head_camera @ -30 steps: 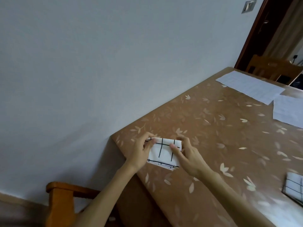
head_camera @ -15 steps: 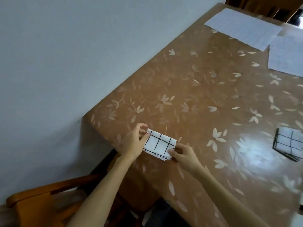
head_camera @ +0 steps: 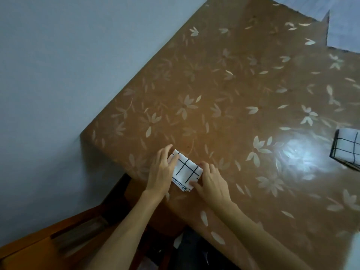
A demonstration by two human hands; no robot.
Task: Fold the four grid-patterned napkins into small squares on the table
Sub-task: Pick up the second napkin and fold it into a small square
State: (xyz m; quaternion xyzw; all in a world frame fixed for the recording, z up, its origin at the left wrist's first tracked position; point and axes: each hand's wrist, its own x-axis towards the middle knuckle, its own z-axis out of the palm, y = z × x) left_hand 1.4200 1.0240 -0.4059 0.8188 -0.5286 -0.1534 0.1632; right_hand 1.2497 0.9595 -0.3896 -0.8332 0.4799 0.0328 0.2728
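Left hand (head_camera: 161,171) presses flat on the folded napkin (head_camera: 186,169) lying between both; right hand (head_camera: 212,182) touches its right edge, grip unclear.

Folded grid napkin (head_camera: 186,170) on brown leaf-print counter (head_camera: 233,84), near its corner. The left grip (head_camera: 161,170) lies on its left end, fingers flat; the right grip (head_camera: 211,182) presses the right end. Well apart, at frame's right edge: second folded napkin (head_camera: 346,151).
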